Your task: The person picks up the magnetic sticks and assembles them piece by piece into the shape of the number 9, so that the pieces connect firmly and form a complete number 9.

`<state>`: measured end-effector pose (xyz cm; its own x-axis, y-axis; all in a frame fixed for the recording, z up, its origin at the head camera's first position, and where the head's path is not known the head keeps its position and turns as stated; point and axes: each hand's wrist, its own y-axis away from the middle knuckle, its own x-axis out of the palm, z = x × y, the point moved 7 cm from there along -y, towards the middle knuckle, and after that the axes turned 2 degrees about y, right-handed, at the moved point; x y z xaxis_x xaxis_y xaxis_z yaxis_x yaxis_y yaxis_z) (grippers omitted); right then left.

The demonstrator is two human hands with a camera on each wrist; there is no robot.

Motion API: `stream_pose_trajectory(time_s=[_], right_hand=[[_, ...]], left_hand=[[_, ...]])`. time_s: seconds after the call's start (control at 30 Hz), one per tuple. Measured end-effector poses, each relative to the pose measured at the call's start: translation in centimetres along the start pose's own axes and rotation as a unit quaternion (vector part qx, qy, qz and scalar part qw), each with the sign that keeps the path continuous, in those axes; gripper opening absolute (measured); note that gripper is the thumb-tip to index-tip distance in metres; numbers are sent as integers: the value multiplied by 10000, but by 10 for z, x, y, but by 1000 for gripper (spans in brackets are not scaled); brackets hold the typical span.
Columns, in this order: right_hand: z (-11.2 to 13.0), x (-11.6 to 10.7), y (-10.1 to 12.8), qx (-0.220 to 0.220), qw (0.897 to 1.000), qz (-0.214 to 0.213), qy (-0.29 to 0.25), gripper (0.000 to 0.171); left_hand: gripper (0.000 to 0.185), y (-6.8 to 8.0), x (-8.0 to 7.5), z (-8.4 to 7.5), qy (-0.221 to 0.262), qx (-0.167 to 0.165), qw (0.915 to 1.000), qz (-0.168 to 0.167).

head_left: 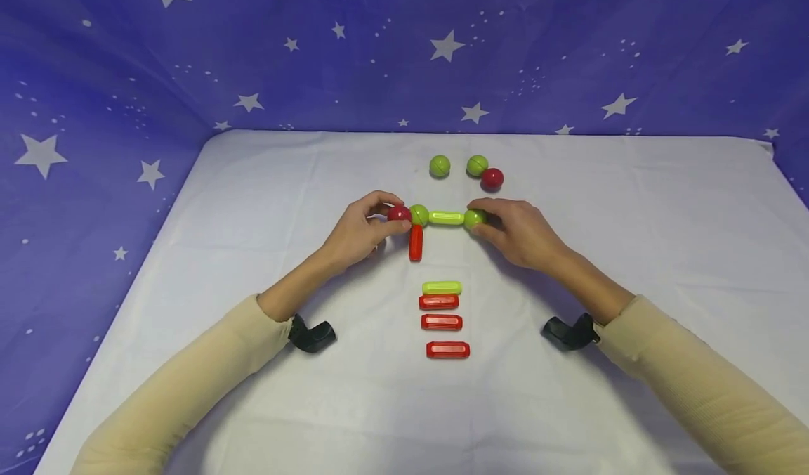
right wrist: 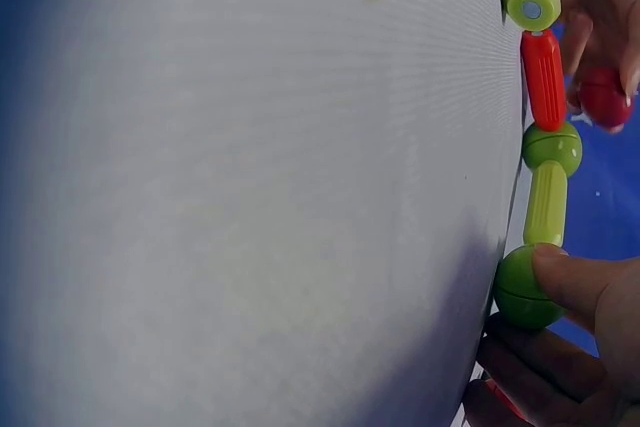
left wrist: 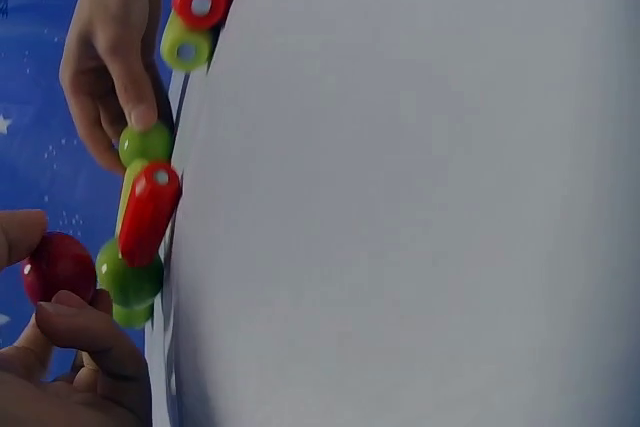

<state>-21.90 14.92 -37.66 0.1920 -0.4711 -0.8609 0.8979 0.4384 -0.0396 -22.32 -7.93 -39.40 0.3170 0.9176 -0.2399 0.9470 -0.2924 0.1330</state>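
Between thumb and fingertips, my left hand [head_left: 362,230] pinches a red ball [head_left: 399,214], which shows a gap above the table in the left wrist view. Just right of it in the head view is a green ball [head_left: 420,215]. From that ball a green rod [head_left: 446,218] runs right and a red rod [head_left: 415,243] points toward me. At the green rod's other end is a second green ball [head_left: 475,218], gripped by the thumb and fingers of my right hand [head_left: 521,232]. The right wrist view shows the thumb [right wrist: 575,282] pressing on this ball.
Nearer to me lie a loose green rod [head_left: 442,288] and three red rods, the closest [head_left: 448,350] set apart. Behind the hands sit a lone green ball [head_left: 439,166] and another green ball [head_left: 477,165] beside a red ball [head_left: 492,179]. Black wrist mounts [head_left: 312,336] stick out below both sleeves.
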Motion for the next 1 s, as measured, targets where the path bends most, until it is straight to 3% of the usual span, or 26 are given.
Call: stream_pose_trajectory(time_s=[0.3, 0.63, 1.0], right_hand=[[0, -1, 0, -59, 10000, -20, -18, 40], [0, -1, 1, -63, 10000, -31, -6, 39], [0, -3, -2, 62, 9998, -124, 106, 40]], left_hand=[[42, 15, 9, -3, -471, 116, 9981, 379], [34, 30, 16, -3, -858, 412, 9918, 851], [35, 33, 23, -1, -1133, 435, 9862, 1130]])
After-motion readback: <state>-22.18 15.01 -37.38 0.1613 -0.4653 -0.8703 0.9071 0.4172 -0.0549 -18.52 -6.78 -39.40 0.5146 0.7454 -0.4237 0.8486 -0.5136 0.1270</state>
